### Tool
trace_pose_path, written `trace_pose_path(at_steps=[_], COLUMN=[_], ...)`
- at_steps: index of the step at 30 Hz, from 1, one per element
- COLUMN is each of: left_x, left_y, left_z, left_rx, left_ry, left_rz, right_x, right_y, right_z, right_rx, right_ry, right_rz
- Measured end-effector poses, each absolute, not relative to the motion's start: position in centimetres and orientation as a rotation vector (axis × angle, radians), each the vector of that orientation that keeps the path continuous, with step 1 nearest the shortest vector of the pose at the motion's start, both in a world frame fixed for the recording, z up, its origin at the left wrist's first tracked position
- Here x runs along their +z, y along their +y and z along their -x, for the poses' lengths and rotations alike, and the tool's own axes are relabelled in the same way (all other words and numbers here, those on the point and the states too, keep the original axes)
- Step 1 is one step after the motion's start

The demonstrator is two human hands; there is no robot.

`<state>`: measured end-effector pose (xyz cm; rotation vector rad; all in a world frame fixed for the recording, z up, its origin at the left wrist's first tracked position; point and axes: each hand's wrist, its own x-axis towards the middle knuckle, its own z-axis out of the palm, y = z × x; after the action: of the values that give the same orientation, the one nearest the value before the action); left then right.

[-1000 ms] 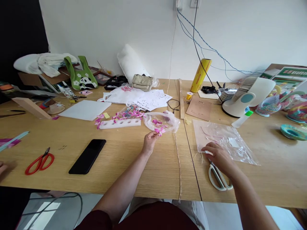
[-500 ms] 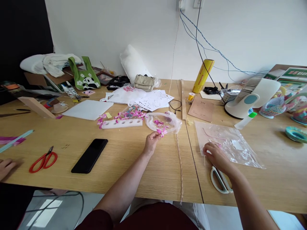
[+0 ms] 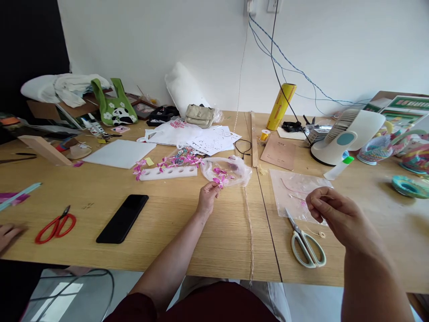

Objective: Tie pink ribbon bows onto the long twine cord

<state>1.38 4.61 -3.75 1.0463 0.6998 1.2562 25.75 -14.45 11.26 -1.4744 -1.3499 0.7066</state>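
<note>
At one o'clock from the white scissors [image 3: 304, 247], the right hand [image 3: 342, 217] curls, contents unclear; the left hand's [image 3: 206, 198] pinch could crush its flower [image 3: 220, 180].

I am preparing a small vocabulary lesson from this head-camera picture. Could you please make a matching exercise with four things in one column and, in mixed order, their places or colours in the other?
Column 1
1. Pink flower
2. Phone
3. Red-handled scissors
4. White-handled scissors

Column 2
A. Of the four, nearest to the right hand
B. Black all over its visible face
C. Held in the left hand
D. Just left of the phone

Pairs: 1-C, 2-B, 3-D, 4-A
</note>
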Motion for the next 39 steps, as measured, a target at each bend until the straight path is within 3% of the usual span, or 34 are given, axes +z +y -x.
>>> trace_pose_path(at_steps=[11, 24, 39], left_x=[1.9, 2.2, 0.8], left_y=[1.3, -0.3, 1.2], left_z=[-1.5, -1.8, -0.9], left_rx=[1.007, 0.896, 1.028], left_ry=[0.462, 0.280, 0.339], left_rz=[-0.797, -0.651, -0.604], right_x=[8.8, 6.1, 5.4], right_y=[-8.6, -5.2, -5.2], right_z=[-19.1, -16.7, -17.5], right_rx=[0.570, 0.227, 0.463], right_ry=[-1.636, -1.780, -1.747], right_rz=[1.757, 1.825, 1.723])
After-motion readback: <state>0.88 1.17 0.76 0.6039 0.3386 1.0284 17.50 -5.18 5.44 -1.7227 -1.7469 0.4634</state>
